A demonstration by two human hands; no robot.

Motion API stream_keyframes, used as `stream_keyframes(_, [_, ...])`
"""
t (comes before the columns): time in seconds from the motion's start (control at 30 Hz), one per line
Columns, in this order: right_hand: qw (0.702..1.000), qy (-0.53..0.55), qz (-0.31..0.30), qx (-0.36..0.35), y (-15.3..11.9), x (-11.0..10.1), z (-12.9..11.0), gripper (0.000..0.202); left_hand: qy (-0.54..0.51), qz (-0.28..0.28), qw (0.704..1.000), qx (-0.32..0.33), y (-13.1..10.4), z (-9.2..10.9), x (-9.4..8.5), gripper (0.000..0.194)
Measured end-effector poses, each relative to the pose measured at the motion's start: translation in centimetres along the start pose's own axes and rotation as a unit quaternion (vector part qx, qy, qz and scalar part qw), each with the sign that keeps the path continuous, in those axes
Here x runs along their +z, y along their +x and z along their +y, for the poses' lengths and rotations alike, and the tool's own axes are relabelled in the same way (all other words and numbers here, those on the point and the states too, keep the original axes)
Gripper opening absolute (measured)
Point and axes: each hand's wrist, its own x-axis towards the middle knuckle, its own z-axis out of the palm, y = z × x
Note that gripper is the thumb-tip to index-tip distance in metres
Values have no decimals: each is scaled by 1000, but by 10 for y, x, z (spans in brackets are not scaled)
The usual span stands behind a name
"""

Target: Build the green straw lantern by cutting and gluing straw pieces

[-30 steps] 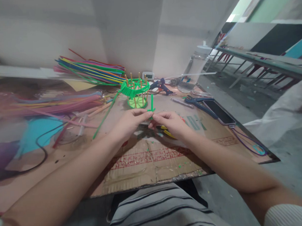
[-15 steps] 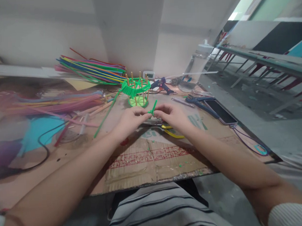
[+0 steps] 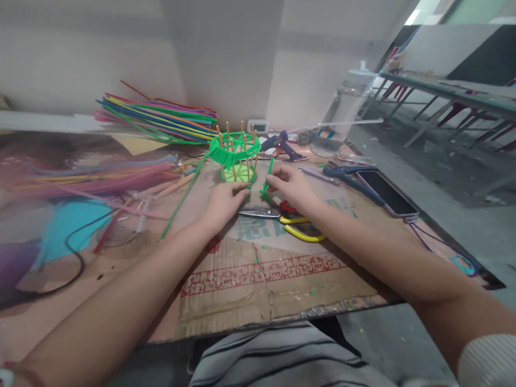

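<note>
My right hand [image 3: 295, 190] pinches a short green pipe cleaner [image 3: 270, 169], which sticks up from the fingertips with a bent or twisted lower end. My left hand [image 3: 228, 203] is closed at the fingertips, a little apart from the right. A small green bit [image 3: 249, 189] shows at its fingertips. Just beyond the hands stands a round frame [image 3: 234, 154] of upright wooden sticks, with green pipe cleaner wound around its upper ring and a light green base. Below the hands lie scissors [image 3: 304, 231] with yellow handles, blades pointing left.
A bundle of coloured pipe cleaners [image 3: 161, 121] lies at the back left, more in plastic [image 3: 112, 180] nearer. On the right are blue-handled pliers [image 3: 355, 183], a phone [image 3: 388, 193] and a clear bottle [image 3: 340, 110]. A glue gun [image 3: 284, 144] lies behind.
My hands have moved apart. The right keeps the green pipe cleaner, while the left has drawn away to the left. More of the scissors shows between them, and the view has shifted slightly.
</note>
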Motion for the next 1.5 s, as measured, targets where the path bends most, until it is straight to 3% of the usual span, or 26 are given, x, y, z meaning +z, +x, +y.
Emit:
stream_keyframes(0.2, [999, 2, -37, 17, -14, -2, -7, 24, 57, -6, 998, 25, -3, 0, 0, 29])
stream_keyframes(0.3, [998, 2, -57, 17, -19, -3, -12, 23, 14, -8, 1000, 1, -5, 2, -5, 30])
stream_keyframes(0.43, [998, 11, -56, 27, -25, -5, -17, 21, -66, 7, 998, -19, -8, 6, -15, 51])
stream_keyframes(0.57, [999, 16, -46, 19, -32, -7, -23, 21, -89, -7, 995, -38, -13, 17, -22, 27])
stream_keyframes(0.87, [995, 62, -64, 42, -48, 1, -32, 32, -233, -128, 961, -75, -27, 31, -11, 38])
stream_keyframes(1.17, [994, 79, -57, 46, -47, 3, -30, 37, -278, -133, 945, -114, -27, 32, -9, 36])
stream_keyframes(1.5, [996, 59, -57, 29, -49, 6, -29, 27, -234, -139, 953, -136, -30, 43, -10, 24])
